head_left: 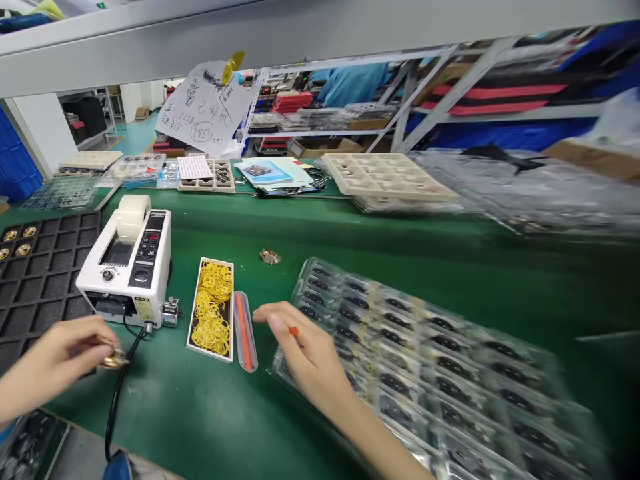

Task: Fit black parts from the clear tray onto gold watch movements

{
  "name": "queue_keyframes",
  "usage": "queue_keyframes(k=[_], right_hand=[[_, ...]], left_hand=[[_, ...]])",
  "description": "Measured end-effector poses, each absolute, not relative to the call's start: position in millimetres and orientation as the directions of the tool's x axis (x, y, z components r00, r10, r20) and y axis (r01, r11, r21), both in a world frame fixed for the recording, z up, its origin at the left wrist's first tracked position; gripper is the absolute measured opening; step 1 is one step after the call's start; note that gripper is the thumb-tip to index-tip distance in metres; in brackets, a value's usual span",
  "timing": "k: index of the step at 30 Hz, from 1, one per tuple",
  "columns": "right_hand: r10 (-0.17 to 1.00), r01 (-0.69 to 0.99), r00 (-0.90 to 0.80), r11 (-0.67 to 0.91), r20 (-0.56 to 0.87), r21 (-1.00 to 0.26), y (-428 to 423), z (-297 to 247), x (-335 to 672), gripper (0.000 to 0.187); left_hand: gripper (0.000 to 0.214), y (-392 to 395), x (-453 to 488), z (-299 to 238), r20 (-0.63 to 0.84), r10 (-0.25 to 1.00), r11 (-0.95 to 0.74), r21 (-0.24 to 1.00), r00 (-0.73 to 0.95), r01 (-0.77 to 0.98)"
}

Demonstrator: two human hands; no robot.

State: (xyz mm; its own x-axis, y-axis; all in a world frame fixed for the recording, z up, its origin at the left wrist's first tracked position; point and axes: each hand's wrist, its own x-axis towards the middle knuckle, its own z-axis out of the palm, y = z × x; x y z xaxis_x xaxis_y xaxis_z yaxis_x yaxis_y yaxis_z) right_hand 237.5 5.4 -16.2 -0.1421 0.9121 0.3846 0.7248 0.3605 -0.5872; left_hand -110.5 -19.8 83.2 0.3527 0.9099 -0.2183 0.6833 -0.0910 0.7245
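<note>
My left hand (60,357) is at the lower left, fingers pinched on a small gold metal part (115,361), just in front of the white tape dispenser (127,267). My right hand (300,350) hovers over the near edge of a clear blister tray (440,360) of dark parts, fingers curled round a thin orange stick (293,330). Between the hands lie a small box of yellow rubber bands (213,308) and a clear tube holding an orange rod (245,330).
A black foam grid tray (45,273) with a few gold parts sits at the left. One loose gold part (270,257) lies on the green mat. Beige trays (387,177), papers and shelving stand behind. A black cable (117,400) runs off the front edge.
</note>
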Motion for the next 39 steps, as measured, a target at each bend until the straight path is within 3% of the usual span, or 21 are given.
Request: queue_keyframes(k=[3, 7, 13, 19, 25, 29, 35, 39], right_hand=[[0.986, 0.929, -0.004, 0.065, 0.168, -0.363, 42, -10, 267, 0.035], [0.996, 0.968, 0.090, -0.084, 0.013, -0.238, 114, -10, 305, 0.031], [0.985, 0.992, 0.020, -0.041, -0.169, -0.120, 162, -27, 318, 0.032], [0.961, 0.993, -0.025, -0.007, -0.274, -0.116, 166, -30, 324, 0.033], [0.951, 0.980, 0.010, -0.070, -0.309, -0.185, 170, -31, 331, 0.033], [0.968, 0.951, 0.064, -0.132, -0.241, -0.279, 163, -34, 328, 0.033], [0.981, 0.773, 0.192, -0.136, 0.024, -0.619, 128, -13, 326, 0.029], [0.935, 0.512, 0.291, 0.026, 0.202, -0.859, 75, 5, 310, 0.052]], left_hand=[[0.023, -9, -49, 69, -0.314, 0.805, 0.006, 0.853, 0.503, 0.522], [0.025, 1, -17, 37, -0.402, 0.708, 0.231, 0.909, 0.580, 0.348], [0.026, 5, -7, 10, -0.413, 0.694, 0.309, 0.911, 0.590, 0.274], [0.035, 7, -10, -4, -0.446, 0.679, 0.402, 0.891, 0.584, 0.213], [0.042, 7, -10, -10, -0.454, 0.674, 0.444, 0.880, 0.582, 0.172], [0.044, 8, -10, -10, -0.439, 0.692, 0.475, 0.875, 0.574, 0.097], [0.057, 6, -12, -13, -0.407, 0.735, 0.468, 0.883, 0.543, 0.029], [0.052, 7, -13, -9, -0.390, 0.777, 0.465, 0.885, 0.495, -0.034]])
